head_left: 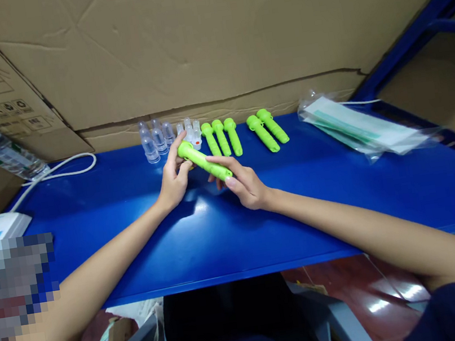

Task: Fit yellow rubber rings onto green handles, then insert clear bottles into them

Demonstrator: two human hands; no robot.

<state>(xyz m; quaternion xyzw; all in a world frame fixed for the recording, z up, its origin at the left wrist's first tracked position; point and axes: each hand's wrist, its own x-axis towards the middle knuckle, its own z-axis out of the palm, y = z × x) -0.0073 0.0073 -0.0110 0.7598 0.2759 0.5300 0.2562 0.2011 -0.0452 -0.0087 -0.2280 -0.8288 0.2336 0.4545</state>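
A lime-green, flashlight-shaped plastic tube [206, 162] is held slantwise above the blue table, its wider head toward the left. My left hand [174, 175] is closed around that head, fingers behind and thumb in front. The narrow end lies in my right hand [246, 182], between thumb and fingers. Just behind my hands, several like green tubes lie on the table: one group [221, 138] near the middle, and a pair [267, 130] farther right. Clear plastic caps [150, 148] stand upright behind my left hand, beside small clear-and-white pieces [192, 133], partly covered by my fingers.
Cardboard [191, 45] walls off the back of the blue table [196, 249]. At right lies a clear plastic bag [357, 125] with white and green contents. On the left are a water bottle [2, 153], a white cable [72, 162] and a power strip [0, 227].
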